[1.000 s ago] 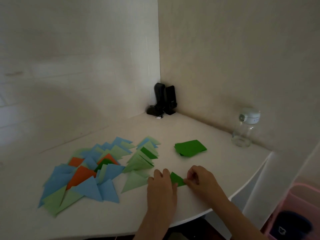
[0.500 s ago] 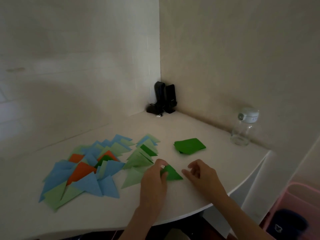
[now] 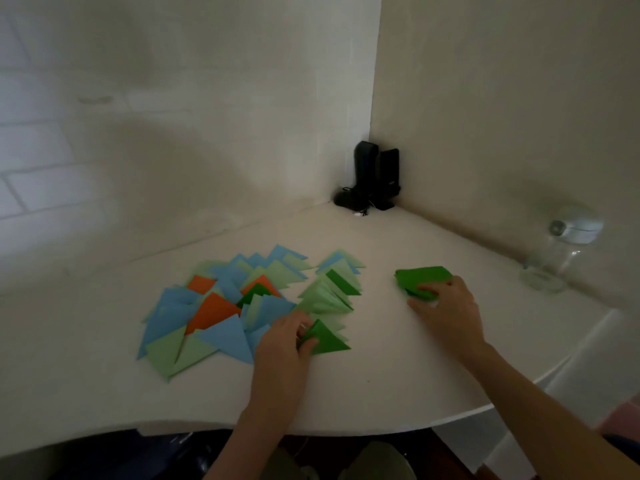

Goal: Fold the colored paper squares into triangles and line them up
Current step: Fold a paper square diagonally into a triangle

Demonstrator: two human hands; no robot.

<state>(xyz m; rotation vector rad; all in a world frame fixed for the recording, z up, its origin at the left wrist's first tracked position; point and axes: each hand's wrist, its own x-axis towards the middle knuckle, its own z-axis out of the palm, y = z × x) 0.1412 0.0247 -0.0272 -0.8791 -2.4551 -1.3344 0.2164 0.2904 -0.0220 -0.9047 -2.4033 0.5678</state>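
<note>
The left grip (image 3: 287,336) pinches a dark green triangle (image 3: 327,341) flat on the desk (image 3: 398,375), the pile of folded triangles (image 3: 221,306) just left of it. The right grip (image 3: 446,306) has curled fingers on the green square stack (image 3: 420,277) beyond it.

No readable text anywhere in view.
The black upright speaker (image 3: 389,178) in the corner carries a small pale mark on its front, too small and blurred to make out as letters.
</note>
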